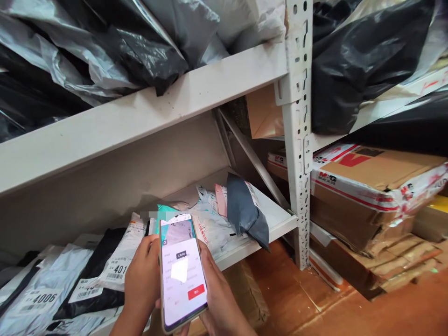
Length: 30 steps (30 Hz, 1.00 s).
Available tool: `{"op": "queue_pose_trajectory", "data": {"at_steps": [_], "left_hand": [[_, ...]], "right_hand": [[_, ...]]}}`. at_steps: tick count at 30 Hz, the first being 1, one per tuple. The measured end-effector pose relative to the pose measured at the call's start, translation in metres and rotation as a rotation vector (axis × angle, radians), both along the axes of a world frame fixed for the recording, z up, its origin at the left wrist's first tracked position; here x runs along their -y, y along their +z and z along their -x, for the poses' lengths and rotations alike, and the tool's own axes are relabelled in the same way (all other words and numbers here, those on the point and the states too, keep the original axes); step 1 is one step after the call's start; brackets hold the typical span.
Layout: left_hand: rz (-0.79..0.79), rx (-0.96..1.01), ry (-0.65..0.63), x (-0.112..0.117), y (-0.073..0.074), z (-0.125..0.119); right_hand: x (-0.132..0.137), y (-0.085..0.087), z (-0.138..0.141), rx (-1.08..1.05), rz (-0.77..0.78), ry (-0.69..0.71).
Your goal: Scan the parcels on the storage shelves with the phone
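A smartphone (183, 289) with a lit white screen, a red button and a small dark pop-up is held upright between both hands. My left hand (143, 275) is closed along its left edge. My right hand (219, 289) grips its right side, with fingers curling underneath. Just beyond the phone, packed mailing bags lie on the lower shelf: a white parcel (121, 261) labelled 401, a black parcel (82, 291) and a pale parcel (38, 298) labelled 4006. A dark grey mailing bag (245, 210) rests at the shelf's right end, overhanging its edge.
Above runs a white shelf beam (147, 116) with black and grey bags overhead. A perforated metal post (299, 140) stands right of the lower shelf. Beyond it, a taped cardboard box (371, 186) sits on flattened cardboard (409, 266). The floor (283, 289) is reddish-brown.
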<state>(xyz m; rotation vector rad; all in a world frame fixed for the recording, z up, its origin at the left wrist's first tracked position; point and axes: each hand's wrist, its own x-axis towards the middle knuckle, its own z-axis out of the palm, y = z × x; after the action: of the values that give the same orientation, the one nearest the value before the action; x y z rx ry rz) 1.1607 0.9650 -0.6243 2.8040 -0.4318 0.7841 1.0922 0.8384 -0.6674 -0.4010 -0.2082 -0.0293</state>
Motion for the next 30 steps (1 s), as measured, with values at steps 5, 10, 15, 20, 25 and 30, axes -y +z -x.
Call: {"op": "queue_pose_trajectory", "data": {"at_steps": [5, 10, 15, 20, 25, 30], "left_hand": [[0.095, -0.065, -0.047, -0.008, -0.004, -0.007], [0.122, -0.06, -0.027, -0.009, -0.006, -0.008], [0.122, -0.041, -0.039, -0.007, -0.005, -0.007], [0.097, -0.061, -0.012, -0.004, -0.003, -0.007], [0.034, -0.055, 0.004, -0.005, -0.004, -0.007], [-0.046, -0.028, 0.019, -0.002, -0.004, -0.005]], "right_hand": [[0.004, 0.002, 0.002, -0.018, 0.055, 0.0], [0.003, 0.0, 0.002, -0.018, 0.058, -0.006], [0.002, -0.002, 0.001, -0.012, 0.048, 0.002], [0.007, 0.004, 0.005, -0.023, 0.071, 0.022], [0.006, 0.004, 0.006, -0.081, 0.067, -0.023], [0.006, -0.012, 0.003, -0.153, 0.18, -0.089]]}}
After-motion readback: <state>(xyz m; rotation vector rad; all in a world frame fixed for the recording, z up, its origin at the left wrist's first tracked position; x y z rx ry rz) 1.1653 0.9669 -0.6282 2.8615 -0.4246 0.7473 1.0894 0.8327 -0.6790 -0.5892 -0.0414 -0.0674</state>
